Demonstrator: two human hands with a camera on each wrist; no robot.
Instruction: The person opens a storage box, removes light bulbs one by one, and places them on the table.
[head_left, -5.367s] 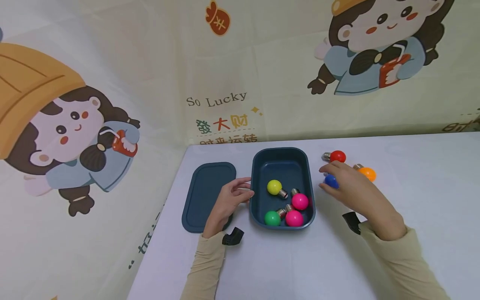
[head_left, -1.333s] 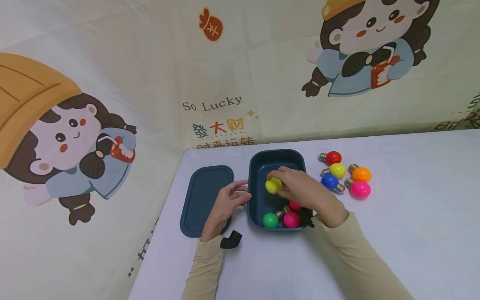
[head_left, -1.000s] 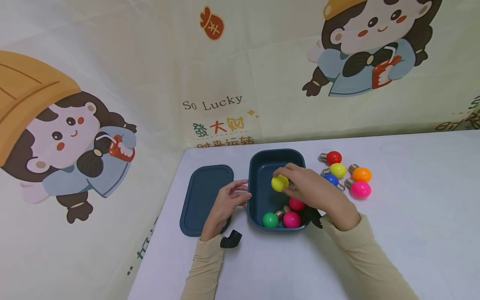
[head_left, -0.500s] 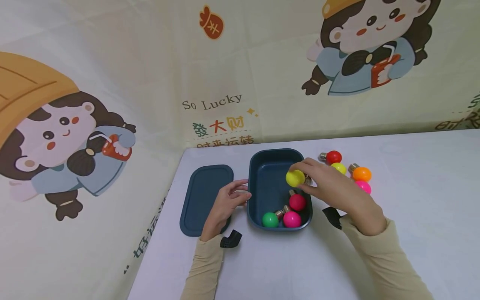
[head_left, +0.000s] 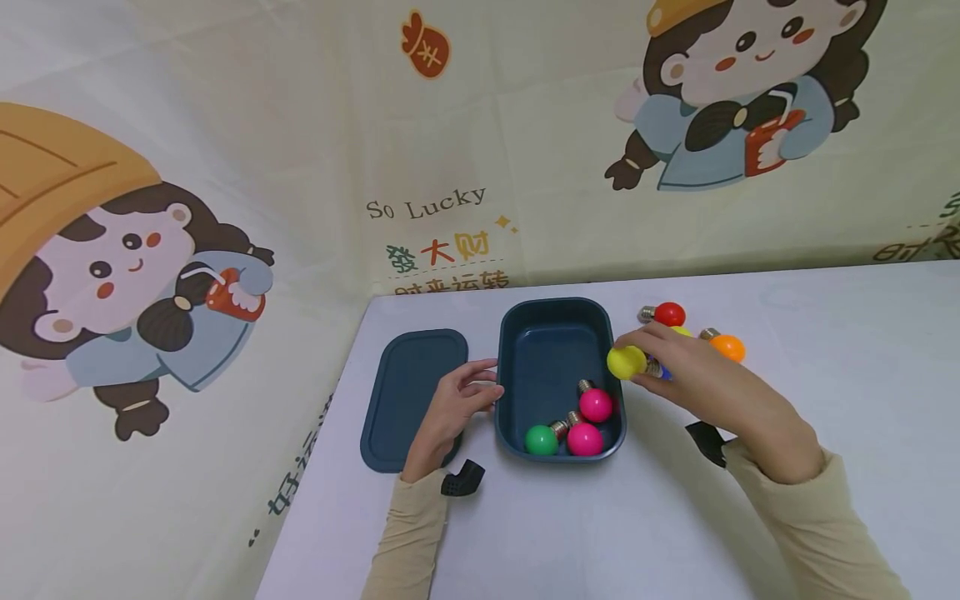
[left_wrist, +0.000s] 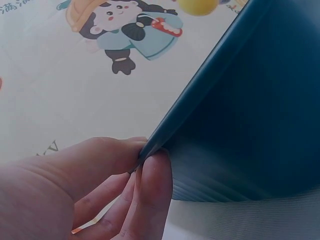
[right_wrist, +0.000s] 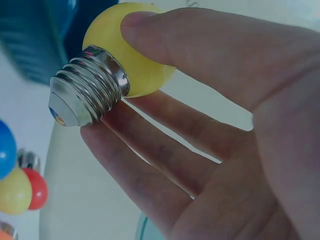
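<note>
My right hand (head_left: 708, 379) pinches a yellow light bulb (head_left: 626, 362) by its round globe, held at the right rim of the dark blue box (head_left: 543, 350). In the right wrist view the thumb lies on the bulb's globe (right_wrist: 105, 35) and its metal screw base (right_wrist: 90, 85) sticks out bare. My left hand (head_left: 457, 404) grips the box's left rim, thumb and finger on either side of the wall (left_wrist: 200, 100). Inside the box lie a green bulb (head_left: 541, 440) and two pink bulbs (head_left: 596, 405) (head_left: 585, 439).
Right of the box are a red bulb (head_left: 670, 314), an orange bulb (head_left: 727, 347), and a blue bulb and another yellow bulb partly behind my right hand. A flat dark blue lid (head_left: 405, 400) lies left of the box. A printed cloth (head_left: 562, 208) hangs behind the white table (head_left: 540, 533).
The yellow bulb, lying in the box in the oldest frame, is now in my right hand, which has moved right with it to the box's rim. My left hand stays put.
</note>
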